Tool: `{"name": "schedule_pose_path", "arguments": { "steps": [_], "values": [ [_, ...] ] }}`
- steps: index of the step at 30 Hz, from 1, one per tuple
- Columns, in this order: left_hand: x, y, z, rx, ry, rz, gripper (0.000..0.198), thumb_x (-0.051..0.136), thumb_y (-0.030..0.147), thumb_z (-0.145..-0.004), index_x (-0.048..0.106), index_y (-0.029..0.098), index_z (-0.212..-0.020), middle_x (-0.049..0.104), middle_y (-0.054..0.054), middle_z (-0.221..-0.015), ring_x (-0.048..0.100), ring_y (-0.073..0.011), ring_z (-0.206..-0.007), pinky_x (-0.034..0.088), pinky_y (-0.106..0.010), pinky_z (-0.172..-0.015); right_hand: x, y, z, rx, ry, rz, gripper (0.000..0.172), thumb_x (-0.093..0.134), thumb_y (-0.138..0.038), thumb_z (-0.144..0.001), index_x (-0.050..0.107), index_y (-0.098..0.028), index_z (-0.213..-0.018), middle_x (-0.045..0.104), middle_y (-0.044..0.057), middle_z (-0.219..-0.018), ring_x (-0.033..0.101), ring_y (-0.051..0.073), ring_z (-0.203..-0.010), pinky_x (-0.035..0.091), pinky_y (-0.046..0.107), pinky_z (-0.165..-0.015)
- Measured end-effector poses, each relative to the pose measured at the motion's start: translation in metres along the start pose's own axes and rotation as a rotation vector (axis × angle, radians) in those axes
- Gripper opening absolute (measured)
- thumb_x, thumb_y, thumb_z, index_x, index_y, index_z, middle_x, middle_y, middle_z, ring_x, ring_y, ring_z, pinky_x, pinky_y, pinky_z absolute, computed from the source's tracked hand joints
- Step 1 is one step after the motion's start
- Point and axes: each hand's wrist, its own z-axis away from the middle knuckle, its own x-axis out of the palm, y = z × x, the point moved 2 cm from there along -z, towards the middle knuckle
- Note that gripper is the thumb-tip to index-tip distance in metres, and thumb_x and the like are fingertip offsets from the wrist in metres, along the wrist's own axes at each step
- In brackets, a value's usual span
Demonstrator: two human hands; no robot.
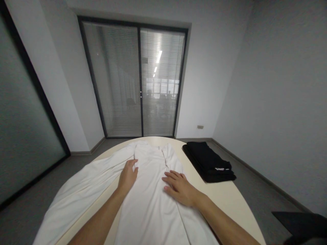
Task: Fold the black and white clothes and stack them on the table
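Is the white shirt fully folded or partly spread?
Partly spread: the shirt has a long part lying out over the table, left of the left hand.

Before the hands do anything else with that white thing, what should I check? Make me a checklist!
1. Left hand at the white garment: ok.
2. Right hand on it: ok, fingers resting across the cloth.
3. Cloth smooth: not ok, creases show.
4. Left section tucked in: not ok, it spreads outward.
5. Black folded clothes apart from the white: ok, bare table between.
6. Nearest end straight: cannot tell, the picture cuts it off.
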Motion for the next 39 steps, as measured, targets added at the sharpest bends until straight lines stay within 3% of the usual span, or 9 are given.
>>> {"name": "schedule_pose_path", "arguments": {
  "steps": [3, 5, 8, 13, 19, 27, 31, 39],
  "values": [
    [-0.003, 0.001, 0.003, -0.068, 0.025, 0.010, 0.035, 0.053, 0.019, -0.088, 0.054, 0.018, -0.122, 0.061, -0.011, -0.123, 0.061, -0.0249, -0.115, 0.049, -0.036, -0.097, -0.002, -0.004, -0.021, -0.028, 0.128, 0.063, 0.038, 0.048, -0.042, -0.096, 0.064, -0.023, -0.125, 0.060, 0.012, -0.135, 0.050, 0.029, -0.125, 0.036, 0.047, -0.103],
    [-0.005, -0.001, 0.005, -0.130, 0.037, 0.006, 0.035, 0.056, 0.021, -0.088, 0.052, 0.019, -0.123, 0.063, -0.012, -0.123, 0.062, -0.0270, -0.114, 0.049, -0.038, -0.095, -0.002, -0.007, -0.043, -0.036, 0.160, 0.074, 0.034, 0.050, -0.034, -0.094, 0.065, -0.020, -0.122, 0.065, 0.012, -0.125, 0.055, 0.027, -0.117, 0.039, 0.042, -0.100],
    [-0.009, -0.006, 0.006, -0.212, 0.039, 0.010, 0.037, 0.060, 0.023, -0.088, 0.049, 0.020, -0.123, 0.068, -0.012, -0.117, 0.067, -0.0272, -0.102, 0.050, -0.039, -0.088, -0.003, -0.016, -0.087, -0.024, 0.186, 0.021, 0.034, 0.049, -0.023, -0.092, 0.065, -0.014, -0.121, 0.066, 0.014, -0.122, 0.058, 0.024, -0.114, 0.040, 0.035, -0.101],
    [-0.011, -0.011, 0.005, -0.243, 0.038, 0.082, 0.045, 0.063, 0.019, -0.086, 0.044, 0.023, -0.127, 0.068, -0.007, -0.118, 0.068, -0.0182, -0.083, 0.051, -0.031, -0.080, 0.005, -0.035, -0.158, 0.064, 0.223, -0.144, 0.032, 0.050, -0.019, -0.092, 0.066, -0.015, -0.119, 0.070, 0.011, -0.116, 0.065, 0.020, -0.101, 0.045, 0.029, -0.093],
    [-0.012, -0.008, 0.004, -0.212, 0.038, 0.188, 0.048, 0.060, 0.012, -0.084, 0.042, 0.023, -0.127, 0.066, -0.005, -0.117, 0.064, -0.0149, -0.079, 0.051, -0.028, -0.079, 0.033, -0.042, -0.212, 0.191, 0.251, -0.251, 0.034, 0.050, -0.021, -0.093, 0.060, -0.015, -0.125, 0.072, 0.009, -0.111, 0.066, 0.017, -0.097, 0.045, 0.025, -0.085],
    [-0.013, -0.002, 0.004, -0.178, 0.026, 0.264, 0.043, 0.056, 0.008, -0.085, 0.043, 0.025, -0.123, 0.070, -0.001, -0.102, 0.065, -0.0154, -0.082, 0.049, -0.026, -0.076, 0.054, -0.042, -0.241, 0.353, 0.237, -0.318, 0.029, 0.063, -0.043, -0.084, 0.068, -0.015, -0.091, 0.072, 0.007, -0.086, 0.064, 0.018, -0.081, 0.042, 0.024, -0.070],
    [-0.012, 0.001, 0.003, -0.161, 0.036, 0.288, 0.038, 0.054, 0.010, -0.085, 0.043, 0.024, -0.119, 0.068, 0.000, -0.094, 0.064, -0.0148, -0.079, 0.048, -0.025, -0.074, 0.058, -0.042, -0.244, 0.420, 0.261, -0.327, 0.037, 0.074, -0.029, -0.072, 0.066, -0.013, -0.103, 0.072, 0.011, -0.096, 0.065, 0.021, -0.085, 0.044, 0.026, -0.071],
    [-0.014, 0.011, 0.006, -0.157, 0.041, 0.267, 0.042, 0.058, 0.011, -0.081, 0.044, 0.023, -0.119, 0.061, -0.004, -0.115, 0.062, -0.0130, -0.077, 0.049, -0.026, -0.073, 0.060, -0.022, -0.246, 0.447, 0.334, -0.424, 0.049, 0.059, -0.010, -0.076, 0.059, -0.012, -0.125, 0.071, 0.013, -0.109, 0.066, 0.020, -0.097, 0.047, 0.025, -0.083]
  ]
}}
